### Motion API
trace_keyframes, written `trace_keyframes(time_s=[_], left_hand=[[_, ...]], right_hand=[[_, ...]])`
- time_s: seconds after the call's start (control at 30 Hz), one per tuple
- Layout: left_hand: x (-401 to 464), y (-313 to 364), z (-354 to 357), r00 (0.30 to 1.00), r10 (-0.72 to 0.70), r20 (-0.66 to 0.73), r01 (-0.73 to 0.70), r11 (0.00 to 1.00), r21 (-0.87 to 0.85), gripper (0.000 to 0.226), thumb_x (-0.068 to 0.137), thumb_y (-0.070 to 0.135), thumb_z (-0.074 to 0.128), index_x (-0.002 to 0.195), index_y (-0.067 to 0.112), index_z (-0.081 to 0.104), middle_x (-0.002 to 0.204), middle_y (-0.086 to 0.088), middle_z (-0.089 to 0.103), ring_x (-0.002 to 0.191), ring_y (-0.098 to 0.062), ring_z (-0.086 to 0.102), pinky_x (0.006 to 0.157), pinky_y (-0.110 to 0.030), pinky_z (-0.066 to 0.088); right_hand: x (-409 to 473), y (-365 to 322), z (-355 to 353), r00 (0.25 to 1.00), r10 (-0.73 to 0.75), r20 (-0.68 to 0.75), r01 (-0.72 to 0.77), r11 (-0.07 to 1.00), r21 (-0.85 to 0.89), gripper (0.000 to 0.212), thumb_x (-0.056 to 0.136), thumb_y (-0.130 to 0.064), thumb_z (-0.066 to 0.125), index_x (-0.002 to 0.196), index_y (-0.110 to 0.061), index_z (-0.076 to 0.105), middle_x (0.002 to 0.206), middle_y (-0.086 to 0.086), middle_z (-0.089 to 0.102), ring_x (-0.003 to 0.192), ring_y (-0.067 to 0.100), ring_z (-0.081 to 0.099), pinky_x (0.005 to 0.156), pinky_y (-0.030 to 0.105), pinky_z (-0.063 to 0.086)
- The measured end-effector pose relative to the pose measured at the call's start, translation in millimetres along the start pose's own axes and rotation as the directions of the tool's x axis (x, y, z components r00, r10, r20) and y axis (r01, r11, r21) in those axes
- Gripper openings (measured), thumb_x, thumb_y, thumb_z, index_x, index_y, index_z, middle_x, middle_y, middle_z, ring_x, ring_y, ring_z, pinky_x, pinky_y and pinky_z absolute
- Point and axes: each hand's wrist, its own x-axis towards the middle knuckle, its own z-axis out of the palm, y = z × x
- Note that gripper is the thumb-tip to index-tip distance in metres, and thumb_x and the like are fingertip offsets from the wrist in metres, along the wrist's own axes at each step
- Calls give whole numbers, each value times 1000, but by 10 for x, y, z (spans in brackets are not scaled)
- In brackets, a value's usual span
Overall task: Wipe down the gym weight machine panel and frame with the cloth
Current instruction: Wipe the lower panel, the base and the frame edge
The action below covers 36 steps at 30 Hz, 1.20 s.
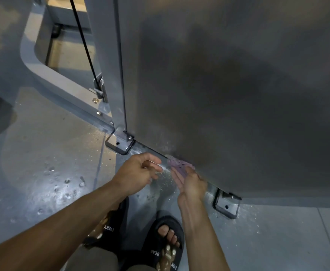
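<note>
Nearest, black slide sandals (163, 245) on the wet grey floor (42, 163). Above them, left hand (138, 171) hovering loosely curled, gripping nothing. Just beside, right hand (190, 184) with fingers straight, pressing the purple cloth (177, 163) against the lower edge of the grey machine panel (228, 85). Farther left, frame upright (109, 75), floor bracket (120, 144), black cable (82, 40).

Grey tiled floor (42, 153) w/ water droplets, glare patches; dim light overall.

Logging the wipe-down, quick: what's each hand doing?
Left hand: open, loosely curled, holding nothing.
Right hand: open, fingers pressing the cloth against the panel.
</note>
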Motion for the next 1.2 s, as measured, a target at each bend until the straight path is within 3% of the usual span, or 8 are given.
trace_keyframes(time_s=[0.2, 0.33, 0.43, 0.6, 0.73, 0.87, 1.0, 1.2], left_hand=[[-21, 14, 87, 1000, -14, 7, 14, 1000, 9, 31, 99, -1, 51, 100, 27, 66, 100, 7, 76, 84, -10, 75, 70, -22, 54], [-25, 14, 98, 1000, -6, 16, 6, 1000, 18, 32, 98, -1, 49, 102, 26, 66, 100, 6, 76, 82, -7, 74, 72, -23, 56], [-24, 6, 80, 1000, -1, 16, 0, 1000, 21, 33, 97, -2, 49, 101, 26, 67, 99, 6, 77, 83, -7, 74, 73, -24, 57], [-37, -16, 35, 1000, -11, 4, 11, 1000, 0, 32, 97, -3, 51, 102, 23, 69, 99, 3, 77, 86, -14, 75, 77, -31, 58], [-46, -15, 14, 1000, -11, -6, 11, 1000, 7, 31, 98, -2, 51, 105, 23, 68, 100, 4, 77, 86, -13, 75, 74, -26, 57], [-43, 9, 51, 999, -34, 0, 34, 999, -7, 31, 100, -2, 49, 106, 22, 68, 100, 6, 77, 90, -14, 75, 77, -27, 57], [-49, 22, 78, 1000, -27, 16, 27, 1000, -6, 32, 100, -3, 48, 106, 22, 68, 98, 8, 78, 91, -13, 75, 76, -26, 57], [-28, 19, 70, 1000, -21, 6, 21, 1000, 3, 29, 99, -2, 53, 104, 22, 68, 98, 6, 78, 83, -10, 75, 76, -31, 60]], right_hand=[[-382, -308, -139, 971, -225, 86, 223, 974, 31, 16, 103, -6, 56, 98, 4, 67, 95, 20, 75, 89, 32, 77, 74, 33, 63], [-206, -197, -12, 983, -179, 43, 177, 983, 56, 18, 101, -2, 59, 84, -1, 63, 90, 22, 70, 78, 31, 77, 67, 32, 63], [10, -5, 86, 995, -97, -5, 97, 994, 47, 12, 100, 0, 59, 89, 3, 62, 105, 34, 69, 71, 30, 77, 60, 30, 62], [228, 213, 163, 996, 19, -85, -16, 999, 35, 15, 100, 2, 57, 87, 0, 63, 104, 29, 72, 71, 27, 74, 55, 27, 62], [78, 101, 56, 998, -31, -46, 34, 998, 61, 13, 100, 2, 59, 87, 1, 62, 106, 32, 71, 83, 34, 76, 65, 32, 64], [-248, -225, -224, 975, -219, 32, 215, 971, 103, 16, 103, -4, 56, 101, 9, 65, 99, 29, 74, 90, 35, 77, 76, 34, 64], [-245, -327, -351, 939, -343, -6, 343, 939, -3, 19, 104, -8, 56, 95, 6, 66, 89, 20, 71, 84, 35, 76, 73, 36, 63], [193, 10, -302, 980, -190, -58, 187, 981, -54, 18, 101, 3, 52, 104, 13, 67, 103, 33, 70, 84, 39, 75, 67, 35, 64]])
